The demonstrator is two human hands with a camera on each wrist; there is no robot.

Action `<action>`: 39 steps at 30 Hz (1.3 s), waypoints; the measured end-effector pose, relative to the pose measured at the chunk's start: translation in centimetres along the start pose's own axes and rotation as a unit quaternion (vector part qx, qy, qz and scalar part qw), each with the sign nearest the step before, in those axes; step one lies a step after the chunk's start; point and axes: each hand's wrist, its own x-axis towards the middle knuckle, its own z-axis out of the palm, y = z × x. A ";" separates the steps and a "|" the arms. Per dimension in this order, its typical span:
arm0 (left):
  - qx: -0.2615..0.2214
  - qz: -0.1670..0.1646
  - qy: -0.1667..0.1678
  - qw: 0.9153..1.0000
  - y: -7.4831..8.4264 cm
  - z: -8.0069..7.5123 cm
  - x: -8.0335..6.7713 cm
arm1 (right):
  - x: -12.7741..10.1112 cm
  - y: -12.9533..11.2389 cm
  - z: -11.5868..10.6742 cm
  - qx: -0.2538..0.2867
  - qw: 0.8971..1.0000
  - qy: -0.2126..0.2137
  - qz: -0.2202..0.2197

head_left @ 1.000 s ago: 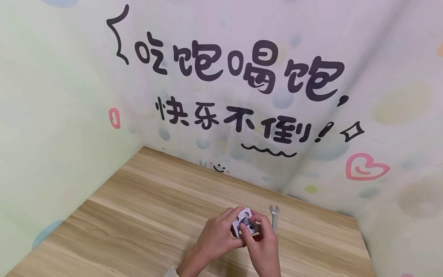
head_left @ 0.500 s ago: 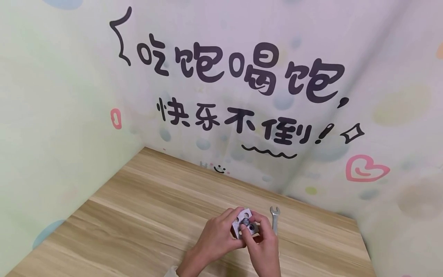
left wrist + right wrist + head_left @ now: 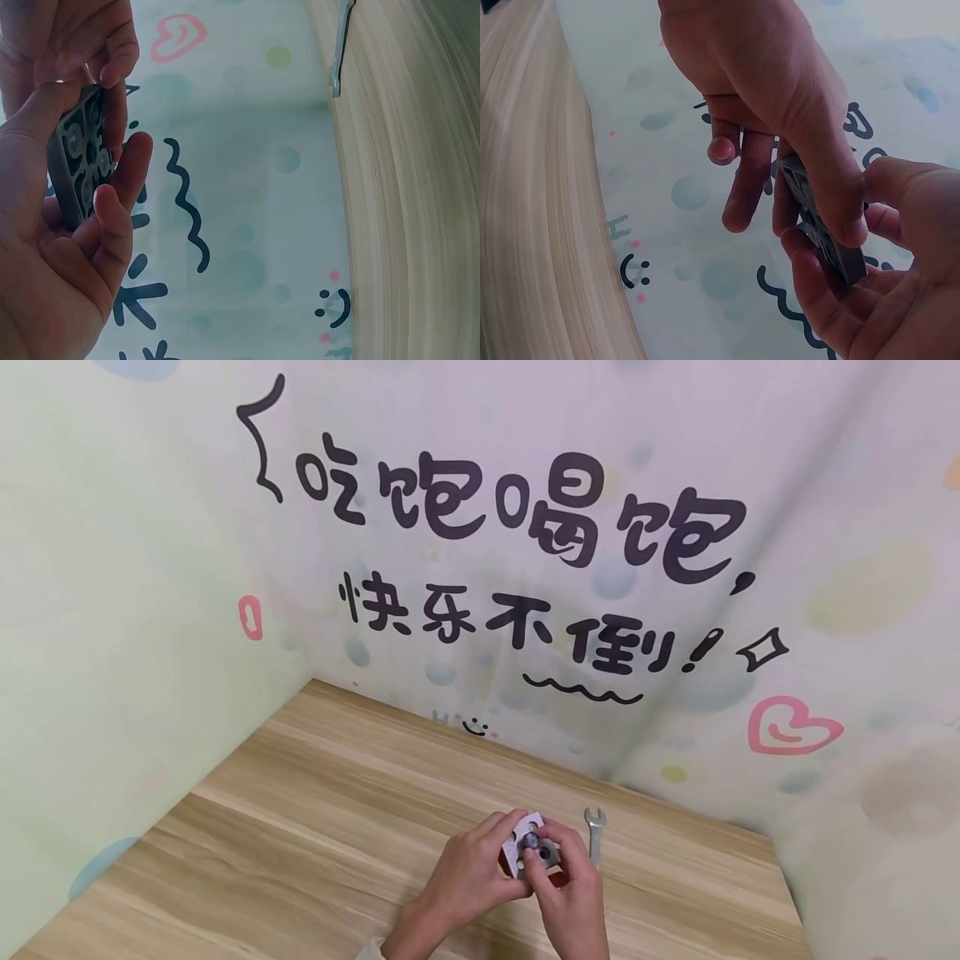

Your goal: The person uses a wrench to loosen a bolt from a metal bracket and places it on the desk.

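A square metal block (image 3: 536, 819) with several round holes is held tilted above the table, a dark bolt (image 3: 531, 841) standing at its middle. My left hand (image 3: 468, 867) grips the block by its edges, thumb on the near side and fingers on the far side. With thumb and forefinger my right hand (image 3: 567, 887) pinches the bolt. In the left wrist view the block (image 3: 84, 154) shows a face with recessed round shapes. The right wrist view shows the block (image 3: 849, 264) edge-on between both hands, its bolt not clearly visible.
An open-end wrench (image 3: 595, 837) lies on the wooden table (image 3: 315, 827) just beyond my right hand, its lower part hidden. Cloth walls (image 3: 480, 410) with printed writing rise at the back and sides.
My right thumb and forefinger have shifted slightly around the bolt, and more of its head shows. The left hand, the block and the wrench stay in place.
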 end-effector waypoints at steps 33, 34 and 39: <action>0.009 0.010 0.009 1.000 0.1 0.1 0.0 | -0.3 -0.3 -0.2 0.049 0.998 -0.013 0.026; 0.010 0.010 0.009 1.000 0.1 0.1 0.0 | -0.3 -0.3 -0.1 0.050 0.998 -0.009 0.027; 0.008 0.014 0.007 1.000 0.2 0.1 0.0 | -0.2 -0.2 0.4 0.027 0.999 0.027 0.033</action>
